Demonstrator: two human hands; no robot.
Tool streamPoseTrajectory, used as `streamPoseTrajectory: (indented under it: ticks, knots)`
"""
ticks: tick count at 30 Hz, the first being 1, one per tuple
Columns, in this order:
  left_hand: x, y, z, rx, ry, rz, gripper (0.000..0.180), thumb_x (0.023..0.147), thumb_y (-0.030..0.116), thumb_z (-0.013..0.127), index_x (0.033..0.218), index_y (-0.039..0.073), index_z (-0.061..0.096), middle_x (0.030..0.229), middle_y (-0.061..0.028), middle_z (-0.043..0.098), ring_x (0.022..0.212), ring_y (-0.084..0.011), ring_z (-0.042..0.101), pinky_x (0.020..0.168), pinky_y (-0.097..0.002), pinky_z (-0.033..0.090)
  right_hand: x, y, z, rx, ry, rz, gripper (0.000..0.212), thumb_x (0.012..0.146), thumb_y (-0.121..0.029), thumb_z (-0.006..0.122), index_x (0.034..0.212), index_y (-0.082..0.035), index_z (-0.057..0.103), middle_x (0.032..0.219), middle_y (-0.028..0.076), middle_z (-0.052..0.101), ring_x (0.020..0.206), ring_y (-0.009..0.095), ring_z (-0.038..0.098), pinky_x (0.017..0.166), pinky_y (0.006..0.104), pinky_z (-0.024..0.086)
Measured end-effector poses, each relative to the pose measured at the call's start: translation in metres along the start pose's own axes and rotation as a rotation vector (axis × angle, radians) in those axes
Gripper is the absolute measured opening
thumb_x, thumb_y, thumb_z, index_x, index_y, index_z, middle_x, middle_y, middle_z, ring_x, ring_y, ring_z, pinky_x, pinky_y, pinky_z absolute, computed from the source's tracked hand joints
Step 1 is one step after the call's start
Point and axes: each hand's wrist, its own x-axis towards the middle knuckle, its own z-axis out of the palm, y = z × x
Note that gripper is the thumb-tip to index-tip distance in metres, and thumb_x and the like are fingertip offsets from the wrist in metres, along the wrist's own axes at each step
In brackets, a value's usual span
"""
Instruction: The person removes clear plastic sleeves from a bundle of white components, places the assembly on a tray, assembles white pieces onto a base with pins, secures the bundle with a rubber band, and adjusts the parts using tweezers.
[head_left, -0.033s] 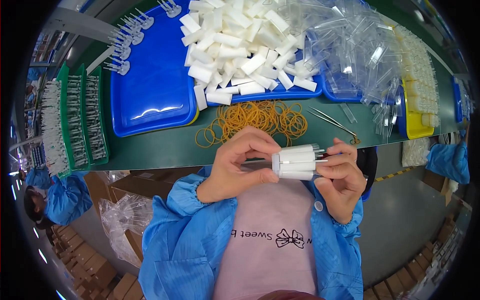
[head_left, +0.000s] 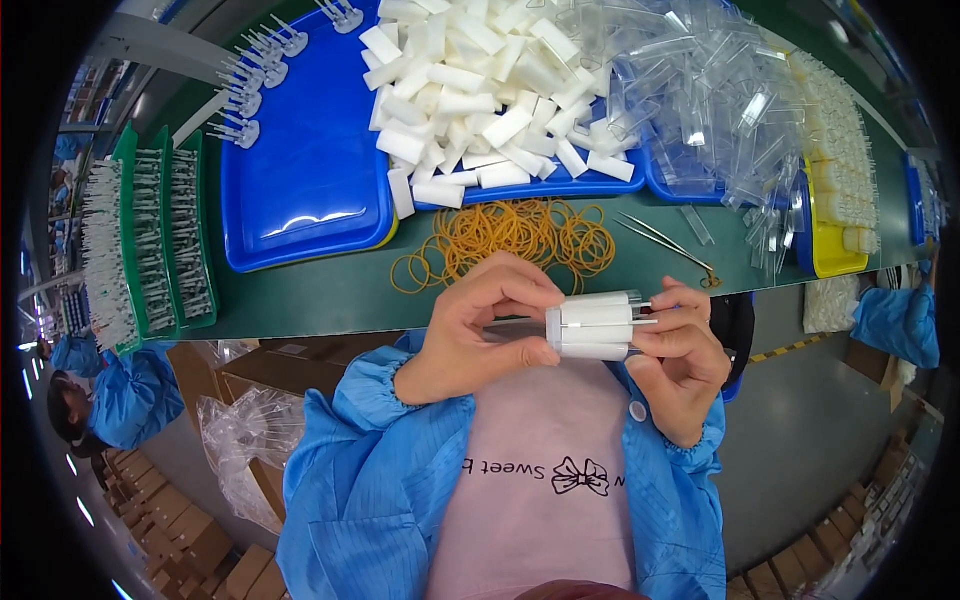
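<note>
Held level in front of my chest is a bundle of white foam blocks and clear plastic strips around thin rods [head_left: 598, 325], set on a pale end disc. My left hand [head_left: 480, 325] pinches that disc end between thumb and fingers. At the other end my right hand [head_left: 685, 355] has its fingers closed around the protruding rod tips. Just beyond my hands lies a heap of orange rubber bands [head_left: 515, 235]. Metal tweezers [head_left: 665, 238] rest to their right, beside a loose clear strip [head_left: 697, 226].
A blue tray [head_left: 305, 190] lies at left, with white pronged pieces [head_left: 240, 130] along its far edge. White foam blocks [head_left: 470, 100] and clear strips [head_left: 700, 110] are piled behind. Green racks [head_left: 165, 240] stand far left; a yellow tray [head_left: 838, 262] is at right. Co-workers sit to both sides.
</note>
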Motion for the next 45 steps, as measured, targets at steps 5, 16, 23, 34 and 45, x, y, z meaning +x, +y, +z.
streamPoseTrajectory:
  ticks: [5, 16, 23, 34, 45]
  knots:
    - [0.001, -0.001, -0.001, 0.006, -0.025, -0.012, 0.041, 0.070, 0.007, 0.080, 0.106, 0.000, 0.061, 0.111, -0.0107, 0.050, 0.102, -0.0179, 0.057, 0.090, -0.0301, 0.052, -0.001, 0.000, 0.003, -0.011, 0.015, 0.033, 0.019, 0.061, -0.003, 0.075, 0.079, -0.006, 0.070, 0.084, 0.005, 0.067, 0.098, 0.026, 0.054, 0.096, 0.0485, 0.035]
    - [0.008, -0.011, -0.008, -0.112, 0.079, 0.046, 0.043, 0.073, -0.007, 0.072, 0.112, -0.002, 0.054, 0.113, -0.0103, 0.050, 0.103, -0.0180, 0.058, 0.091, -0.0312, 0.049, 0.032, 0.037, -0.042, -0.379, 0.273, 0.155, 0.020, 0.078, -0.007, 0.067, 0.097, -0.004, 0.067, 0.098, 0.008, 0.062, 0.094, 0.022, 0.057, 0.083, 0.0322, 0.042]
    - [0.009, -0.008, -0.007, -0.154, 0.110, 0.009, 0.042, 0.073, -0.007, 0.071, 0.111, -0.002, 0.054, 0.111, -0.0096, 0.051, 0.102, -0.0179, 0.058, 0.091, -0.0314, 0.049, 0.033, 0.076, -0.059, -1.068, 0.196, 0.015, 0.019, 0.076, -0.013, 0.070, 0.093, -0.009, 0.065, 0.092, 0.006, 0.062, 0.088, 0.027, 0.056, 0.082, 0.0389, 0.037]
    - [0.010, -0.006, -0.005, -0.131, 0.099, 0.002, 0.042, 0.072, -0.005, 0.074, 0.110, -0.002, 0.057, 0.111, -0.0098, 0.050, 0.102, -0.0178, 0.058, 0.090, -0.0307, 0.050, 0.022, 0.014, -0.037, -0.166, 0.163, 0.070, 0.018, 0.086, -0.003, 0.059, 0.103, 0.001, 0.064, 0.091, 0.009, 0.057, 0.081, 0.014, 0.054, 0.072, 0.0253, 0.044]
    - [0.006, 0.003, -0.001, 0.101, 0.077, 0.094, 0.039, 0.070, 0.001, 0.077, 0.106, 0.000, 0.061, 0.112, -0.0107, 0.050, 0.101, -0.0171, 0.057, 0.088, -0.0291, 0.051, 0.021, 0.005, -0.026, 0.292, 0.120, 0.092, 0.039, 0.081, 0.000, 0.061, 0.118, 0.002, 0.050, 0.099, 0.007, 0.052, 0.087, 0.014, 0.055, 0.093, 0.0354, 0.044]
